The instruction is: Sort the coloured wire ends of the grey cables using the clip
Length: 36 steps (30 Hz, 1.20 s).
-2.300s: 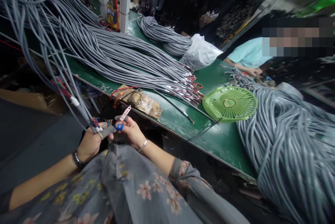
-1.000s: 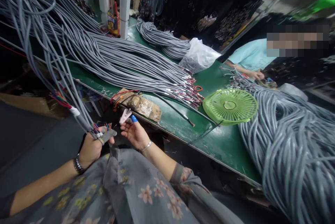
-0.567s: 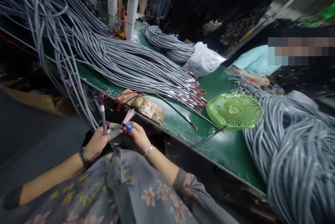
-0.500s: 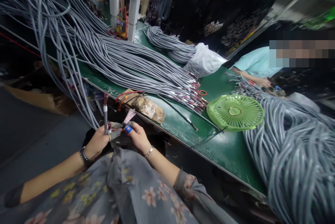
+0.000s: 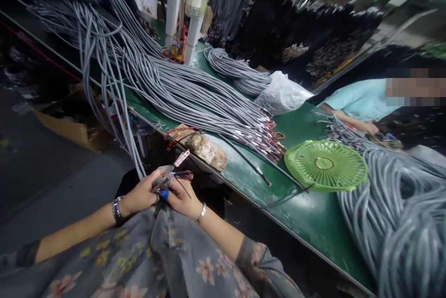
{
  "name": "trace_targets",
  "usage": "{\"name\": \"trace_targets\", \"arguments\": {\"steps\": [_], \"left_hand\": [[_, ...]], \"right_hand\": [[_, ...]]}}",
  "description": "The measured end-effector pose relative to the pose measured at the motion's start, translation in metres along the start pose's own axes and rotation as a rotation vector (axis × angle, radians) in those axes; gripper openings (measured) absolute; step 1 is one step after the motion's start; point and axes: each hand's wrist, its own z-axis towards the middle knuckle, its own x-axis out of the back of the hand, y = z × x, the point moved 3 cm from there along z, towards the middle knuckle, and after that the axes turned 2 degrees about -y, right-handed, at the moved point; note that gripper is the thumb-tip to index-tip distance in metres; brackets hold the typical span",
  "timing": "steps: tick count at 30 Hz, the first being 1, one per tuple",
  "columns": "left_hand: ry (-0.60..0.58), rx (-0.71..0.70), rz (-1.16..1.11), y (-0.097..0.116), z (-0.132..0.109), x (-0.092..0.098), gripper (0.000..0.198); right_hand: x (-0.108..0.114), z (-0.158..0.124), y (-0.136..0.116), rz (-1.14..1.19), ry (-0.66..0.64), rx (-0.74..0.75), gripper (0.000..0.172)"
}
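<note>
My left hand (image 5: 141, 194) is closed round the ends of grey cables (image 5: 121, 121) that hang down from the bench edge into my lap. My right hand (image 5: 181, 197) touches it, fingers closed on a small tool with a blue handle (image 5: 163, 193) and a pink blade tip (image 5: 181, 158). Coloured wire ends (image 5: 183, 175) stick out between the two hands. Both hands sit over my flowered grey clothing, just below the green bench (image 5: 306, 214).
A large bundle of grey cables (image 5: 195, 93) lies across the bench, its stripped ends near a green fan (image 5: 325, 165). A brown packet (image 5: 202, 145) lies at the bench edge. More grey cables (image 5: 400, 214) pile at the right. A person in a light blue top (image 5: 358, 100) works opposite; a white bag (image 5: 282, 93) lies nearby.
The hanging cables dropped from my raised left hand to lap level. My hands came together and the wire ends now point right. The view shifted up and left.
</note>
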Motion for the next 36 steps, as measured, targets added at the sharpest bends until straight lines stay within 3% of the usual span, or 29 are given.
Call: {"name": "trace_targets", "arguments": {"steps": [6, 11, 13, 18, 21, 25, 29, 32, 36], "left_hand": [[0.000, -0.013, -0.173, 0.022, -0.011, 0.001, 0.039], [0.365, 0.019, -0.215, 0.019, -0.016, 0.020, 0.038], [0.400, 0.040, -0.159, 0.020, -0.014, 0.022, 0.043], [0.148, 0.058, -0.099, 0.036, -0.004, 0.005, 0.036], [0.063, 0.081, -0.097, 0.039, -0.001, -0.002, 0.027], [-0.041, 0.123, -0.019, 0.036, 0.001, 0.000, 0.019], [-0.168, 0.097, 0.080, 0.040, 0.007, 0.006, 0.025], [-0.189, 0.154, 0.029, 0.041, 0.011, 0.007, 0.024], [-0.085, 0.241, -0.150, 0.040, 0.011, 0.002, 0.023]], "right_hand": [[0.010, -0.013, 0.015, 0.142, 0.280, -0.171, 0.026], [0.014, -0.014, 0.023, 0.260, 0.434, -0.273, 0.028], [0.012, -0.011, 0.026, 0.302, 0.424, -0.298, 0.031], [0.002, -0.006, 0.030, 0.403, 0.359, -0.313, 0.040], [0.003, -0.007, 0.028, 0.381, 0.385, -0.302, 0.039], [0.010, -0.007, 0.023, 0.312, 0.463, -0.316, 0.038], [0.012, -0.002, 0.024, 0.419, 0.393, -0.358, 0.040], [0.011, 0.003, 0.026, 0.489, 0.328, -0.378, 0.041], [0.009, 0.004, 0.027, 0.503, 0.345, -0.399, 0.041]]}}
